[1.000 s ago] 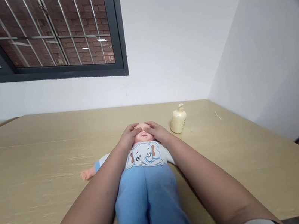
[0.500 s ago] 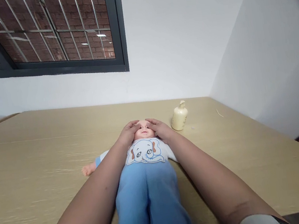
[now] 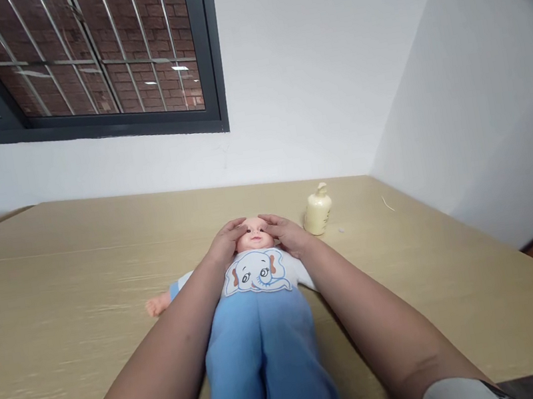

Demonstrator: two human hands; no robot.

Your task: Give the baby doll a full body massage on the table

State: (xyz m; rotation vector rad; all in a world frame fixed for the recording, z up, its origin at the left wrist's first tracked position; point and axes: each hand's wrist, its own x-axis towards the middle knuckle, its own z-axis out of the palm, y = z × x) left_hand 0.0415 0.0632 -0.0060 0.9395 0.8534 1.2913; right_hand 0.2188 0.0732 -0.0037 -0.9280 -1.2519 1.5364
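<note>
A baby doll (image 3: pixel 262 335) lies on its back on the table, its legs toward me. It wears blue trousers and a white top with an elephant patch (image 3: pixel 256 272). My left hand (image 3: pixel 228 239) rests along one side of the doll's head, fingers stretched over the temple. On the other side, my right hand (image 3: pixel 286 231) lies the same way, its fingers extended beside the eye. The doll's face (image 3: pixel 255 236) shows between my hands. One doll hand (image 3: pixel 158 304) sticks out beyond my left forearm; the other is hidden behind my right forearm.
A cream pump bottle (image 3: pixel 318 211) stands on the wooden table (image 3: pixel 465 303), to the right of the doll's head. A thin pale strip (image 3: pixel 387 204) lies near the right edge. White walls and a barred window (image 3: pixel 97 58) are behind.
The fingers of both hands have slid slightly outward from the doll's eyes, and more of its face shows. The whole view has shifted slightly. The bottle stays where it stood.
</note>
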